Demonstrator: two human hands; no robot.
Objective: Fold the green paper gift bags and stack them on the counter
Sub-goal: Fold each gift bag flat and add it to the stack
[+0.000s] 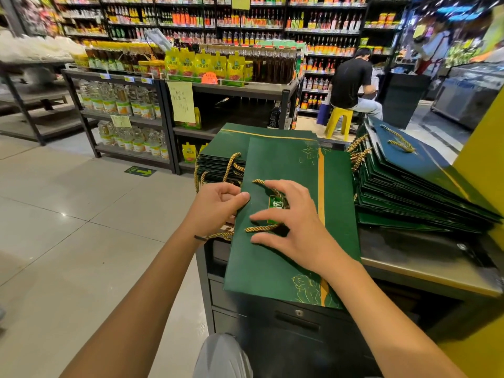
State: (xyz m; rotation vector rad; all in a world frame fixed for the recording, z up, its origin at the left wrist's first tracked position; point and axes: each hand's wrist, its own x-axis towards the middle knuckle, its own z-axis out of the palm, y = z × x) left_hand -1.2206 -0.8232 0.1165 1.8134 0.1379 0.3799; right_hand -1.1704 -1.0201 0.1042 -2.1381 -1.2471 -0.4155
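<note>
A flat green paper gift bag (275, 263) with a gold stripe and gold rope handles lies across the counter (425, 266), its near end hanging past the edge. My left hand (218, 204) pinches the bag's left edge with curled fingers and thumb. My right hand (294, 222) is spread on top of the bag, fingertips pressing near its gold rope handle (261, 228). A stack of folded green bags (218, 159) lies behind on the left. A second, slanting pile of green bags (414, 186) sits to the right.
The counter has dark drawers (294, 320) below and a yellow wall (480, 148) at the right. Store shelves of bottles and yellow packets (201, 64) stand behind. A person (351, 85) sits on a yellow stool farther back. Tiled floor (81, 214) opens to the left.
</note>
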